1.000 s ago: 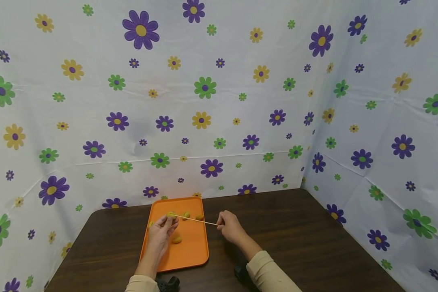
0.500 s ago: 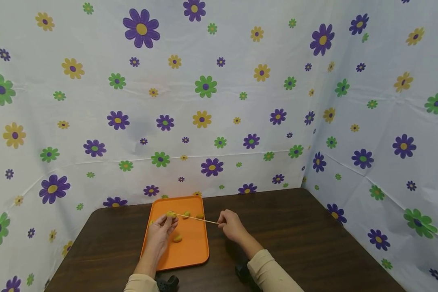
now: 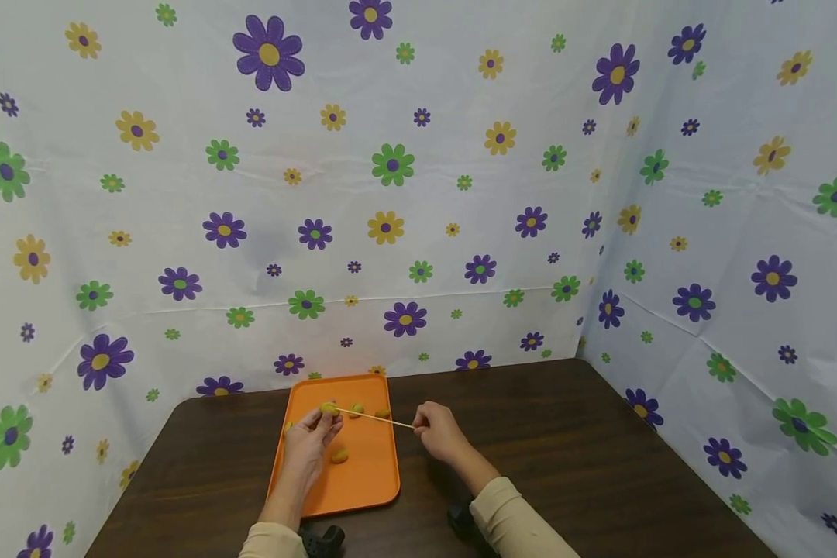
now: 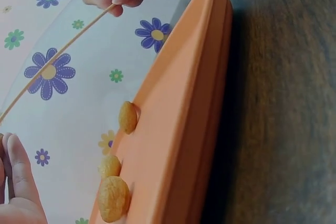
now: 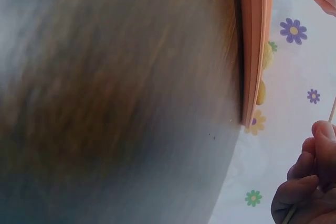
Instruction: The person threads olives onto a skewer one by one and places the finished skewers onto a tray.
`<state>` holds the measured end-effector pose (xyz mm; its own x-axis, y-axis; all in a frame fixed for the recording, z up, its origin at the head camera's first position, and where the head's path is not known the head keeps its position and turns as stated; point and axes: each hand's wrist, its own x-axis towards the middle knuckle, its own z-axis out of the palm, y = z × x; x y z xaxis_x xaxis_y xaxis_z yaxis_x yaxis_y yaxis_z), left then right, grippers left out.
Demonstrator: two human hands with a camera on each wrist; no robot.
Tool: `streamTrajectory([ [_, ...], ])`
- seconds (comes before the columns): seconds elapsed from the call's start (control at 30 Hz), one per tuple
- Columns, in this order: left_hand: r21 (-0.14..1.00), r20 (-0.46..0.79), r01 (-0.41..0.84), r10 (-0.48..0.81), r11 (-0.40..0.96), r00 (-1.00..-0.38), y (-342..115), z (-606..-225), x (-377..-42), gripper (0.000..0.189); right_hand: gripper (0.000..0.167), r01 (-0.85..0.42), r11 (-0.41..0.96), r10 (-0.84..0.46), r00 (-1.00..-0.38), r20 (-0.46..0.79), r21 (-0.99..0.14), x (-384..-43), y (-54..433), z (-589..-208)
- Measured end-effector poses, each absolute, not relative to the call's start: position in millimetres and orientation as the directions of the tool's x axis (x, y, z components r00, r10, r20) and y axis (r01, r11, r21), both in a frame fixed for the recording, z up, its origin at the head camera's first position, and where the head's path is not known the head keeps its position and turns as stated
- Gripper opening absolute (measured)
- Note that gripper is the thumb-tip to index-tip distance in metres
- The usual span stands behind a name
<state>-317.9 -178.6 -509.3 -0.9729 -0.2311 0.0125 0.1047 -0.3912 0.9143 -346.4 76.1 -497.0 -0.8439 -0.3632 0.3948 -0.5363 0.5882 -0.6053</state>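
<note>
Over the orange tray [image 3: 359, 496], my left hand [image 3: 304, 449] pinches a small yellowish-brown potato-like piece [image 3: 328, 408] between thumb and fingers. A thin wooden skewer [image 3: 373, 418] runs from that piece to my right hand [image 3: 438, 431], which grips its other end to the right of the tray. In the left wrist view the skewer [image 4: 63, 50] slants down from the right fingers toward the left hand [image 4: 20, 182]. Most of the held piece is hidden there. Several similar wrinkled pieces [image 4: 114, 199] lie on the tray. The right wrist view shows curled fingers around the skewer.
The tray lies on a dark wooden table [image 3: 565, 449]. Behind and to the right hangs a white flowered cloth [image 3: 446, 256]. Black devices [image 3: 324, 541] sit at both wrists by the beige sleeves [image 3: 523, 519].
Both hands stay almost where they were, with the skewer still reaching the held piece. My right hand has shifted very slightly left since half a second ago.
</note>
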Motion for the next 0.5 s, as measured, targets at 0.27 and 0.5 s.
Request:
streamTrajectory([
  [0.27, 0.919, 0.041, 0.139, -0.261, -0.369, -0.964, -176, -505, -317, 0.046, 0.019, -0.518, 0.59, -0.395, -0.854, 0.339, -0.619, -346, 69, -498],
  [0.5, 0.908, 0.041, 0.143, -0.257, -0.395, -0.966, -176, -508, -314, 0.049, 0.023, -0.519, 0.588, -0.418, -0.852, 0.316, -0.62, -345, 65, -498],
])
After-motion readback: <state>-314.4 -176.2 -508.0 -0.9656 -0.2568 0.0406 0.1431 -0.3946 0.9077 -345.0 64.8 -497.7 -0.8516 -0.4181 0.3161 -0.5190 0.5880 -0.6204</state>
